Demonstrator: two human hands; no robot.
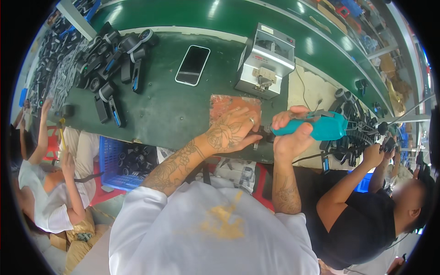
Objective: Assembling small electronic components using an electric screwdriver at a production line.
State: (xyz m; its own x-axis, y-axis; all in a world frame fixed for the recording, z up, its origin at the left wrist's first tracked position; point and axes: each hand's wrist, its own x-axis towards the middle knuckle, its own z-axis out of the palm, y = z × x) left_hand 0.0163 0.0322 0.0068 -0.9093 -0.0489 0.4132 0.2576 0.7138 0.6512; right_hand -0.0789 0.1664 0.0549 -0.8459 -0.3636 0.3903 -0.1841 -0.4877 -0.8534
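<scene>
In my right hand (292,142) is a teal electric screwdriver (329,127), held almost level with its tip pointing left. My fingers and thumb wrap round its front end. My left hand (230,130) rests over a worn reddish-brown board (222,101) near the bench's front edge. Its thumb and fingertips close on a small dark part (263,133) right at the screwdriver's tip. Most of that part is hidden by my fingers, and I cannot tell whether the tip touches it.
A phone (193,65) and a silver boxy machine (267,62) stand behind my hands. Black wheeled parts (107,59) pile up at left, more black parts (350,103) at right. A blue crate (117,162) sits below the bench. Co-workers sit on both sides, one arm (348,183) close at right.
</scene>
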